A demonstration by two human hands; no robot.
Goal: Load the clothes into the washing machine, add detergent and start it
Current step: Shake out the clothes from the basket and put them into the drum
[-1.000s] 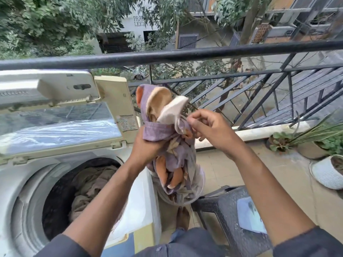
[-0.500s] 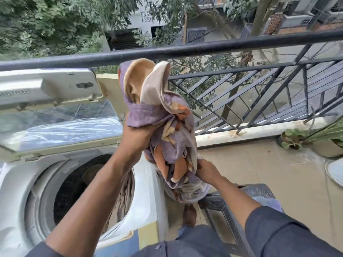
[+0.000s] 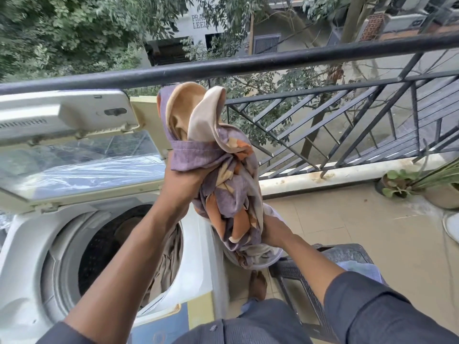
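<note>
A bunched patterned cloth (image 3: 223, 184) hangs lengthwise, top to bottom, right of the open washing machine (image 3: 74, 234); left hand (image 3: 183, 180) grips its top, right hand (image 3: 272, 234) grips its lower end.

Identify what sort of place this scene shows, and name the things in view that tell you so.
Most likely a home balcony used for laundry, above a street: a black metal railing with trees beyond, a top-loading washing machine with its lid up, and potted plants on the tiled floor.

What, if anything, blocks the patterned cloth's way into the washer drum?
Nothing visible does. The lid is raised, and the drum opening lies open below and left of the patterned cloth, which the left hand and right hand hold. A beige garment already lies inside the drum.
</note>
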